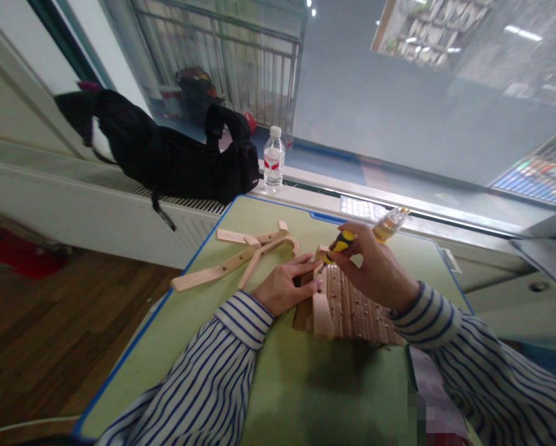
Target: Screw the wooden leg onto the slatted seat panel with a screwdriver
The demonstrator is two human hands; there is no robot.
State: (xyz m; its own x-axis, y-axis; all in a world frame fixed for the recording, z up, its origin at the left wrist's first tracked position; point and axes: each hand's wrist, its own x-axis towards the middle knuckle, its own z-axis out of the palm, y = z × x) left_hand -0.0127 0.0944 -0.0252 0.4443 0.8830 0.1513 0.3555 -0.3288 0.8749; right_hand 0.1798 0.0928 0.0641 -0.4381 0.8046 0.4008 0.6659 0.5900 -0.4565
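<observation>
Gripping one yellow-and-black screwdriver [339, 243], the right hand [368, 266] clamps its fingers on the handle; the tip is at one pale, smooth, bent wooden piece [323, 314], lying on one brown, ridged, stud-dotted block [350, 310] between the tabletop's [347, 384] left and right edges; the left hand [285, 286] touches that piece, thumb and fingers parted, whether clamping I cannot tell; at least two similar pieces [229, 267] lie near the far left corner.

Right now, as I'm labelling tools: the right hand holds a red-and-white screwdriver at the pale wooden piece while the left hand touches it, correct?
Not quite: the screwdriver is yellow and black, as the head view shows. The right hand does hold it at the pale wooden piece, which the left hand touches.
</observation>
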